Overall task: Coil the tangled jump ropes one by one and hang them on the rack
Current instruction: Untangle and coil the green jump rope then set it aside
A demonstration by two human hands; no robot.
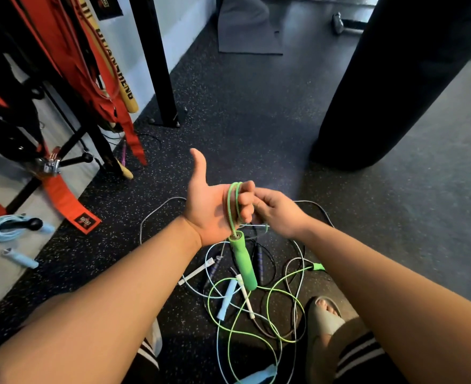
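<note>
My left hand [214,206] is palm up with the thumb raised, and its fingers curl round two loops of the green jump rope [233,200]. One green handle [243,260] hangs below that hand. My right hand [280,213] pinches the green cord just beside the left fingers. The rest of the green cord [270,309] trails down into a tangle of ropes [292,261] on the floor, where the second green handle [318,266] lies. A coiled light blue rope [5,228] hangs on a black peg at the rack [70,139] on the left.
White, light blue and dark-handled ropes lie mixed under my hands. A black punching bag [395,79] hangs at the right, a black post [159,65] stands at the back, and red straps [70,51] drape over the rack. My sandalled foot [325,320] is beside the tangle.
</note>
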